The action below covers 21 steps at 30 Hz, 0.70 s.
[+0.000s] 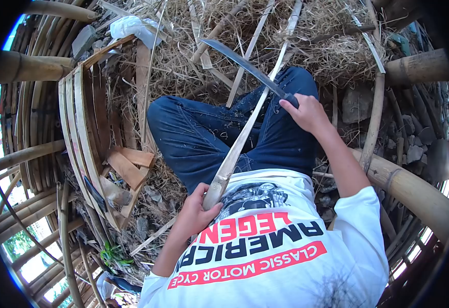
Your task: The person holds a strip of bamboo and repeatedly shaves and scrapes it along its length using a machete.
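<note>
Left hand: (196,211) closed round the thick near end of a pale split bamboo strip (241,139), against the T-shirt (355,262).
Right hand: (306,112) gripping the handle of a long knife (245,62); dark blade points up and left, away from the hand.
Strip: from left hand, slants across the lap, passes under the blade left of right hand; far end out over the shavings. Blade contact with it, cannot tell.
Lap: dark jeans (193,136), legs folded, between and beyond the hands; small light flecks on the cloth.
Ground beyond both hands: thick mat of curly dry shavings (332,54), loose slats lying across it.
Ground left of left hand: broken wood pieces (127,165), dry litter, small green plant (114,255) lower down.
Farther left: long curved slats (75,136) side by side; white plastic (137,31) above them, well apart from left hand.
Right of right hand: flat rock (356,105), then rubble (414,154); thick bamboo pole (414,192) slants past below.
Room edge: bamboo-pole wall (29,110) far left of left hand, bright daylight through gaps; more gaps far right.
</note>
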Each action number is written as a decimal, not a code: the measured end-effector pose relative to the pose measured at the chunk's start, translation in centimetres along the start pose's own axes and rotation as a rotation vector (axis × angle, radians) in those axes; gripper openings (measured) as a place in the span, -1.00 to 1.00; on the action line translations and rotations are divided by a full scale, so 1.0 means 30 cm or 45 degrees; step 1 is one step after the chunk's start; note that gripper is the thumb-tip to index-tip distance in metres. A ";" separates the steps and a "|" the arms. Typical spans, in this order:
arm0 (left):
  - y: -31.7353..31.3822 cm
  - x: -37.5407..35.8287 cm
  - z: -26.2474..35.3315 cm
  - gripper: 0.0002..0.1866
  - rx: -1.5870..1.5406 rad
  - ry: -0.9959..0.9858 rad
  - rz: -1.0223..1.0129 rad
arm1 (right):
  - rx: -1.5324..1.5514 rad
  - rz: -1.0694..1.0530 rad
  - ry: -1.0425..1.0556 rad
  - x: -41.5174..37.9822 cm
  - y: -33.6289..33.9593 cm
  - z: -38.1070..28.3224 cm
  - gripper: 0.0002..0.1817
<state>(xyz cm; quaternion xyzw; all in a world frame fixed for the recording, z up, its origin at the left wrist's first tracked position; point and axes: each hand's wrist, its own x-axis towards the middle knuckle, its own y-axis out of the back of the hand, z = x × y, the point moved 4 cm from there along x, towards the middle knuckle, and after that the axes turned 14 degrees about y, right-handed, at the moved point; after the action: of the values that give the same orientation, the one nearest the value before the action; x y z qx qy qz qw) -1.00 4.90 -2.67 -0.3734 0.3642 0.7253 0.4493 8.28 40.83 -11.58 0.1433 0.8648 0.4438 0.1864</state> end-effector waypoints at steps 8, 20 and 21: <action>-0.027 0.102 0.009 -0.61 -0.021 -0.157 0.002 | 0.211 -0.185 0.269 -0.230 -0.103 -0.285 -0.34; -0.024 0.090 0.006 -0.59 -0.016 -0.110 0.025 | 0.123 -0.205 0.349 -0.251 -0.127 -0.303 -0.43; -0.023 0.091 0.006 -0.59 -0.016 -0.119 0.030 | 0.123 -0.206 0.345 -0.252 -0.129 -0.306 -0.43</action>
<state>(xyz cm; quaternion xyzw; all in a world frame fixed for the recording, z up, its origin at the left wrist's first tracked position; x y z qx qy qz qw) -1.25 6.32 -5.10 -0.3377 0.3426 0.7495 0.4549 10.56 28.97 -8.38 0.0205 0.9110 0.4006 0.0960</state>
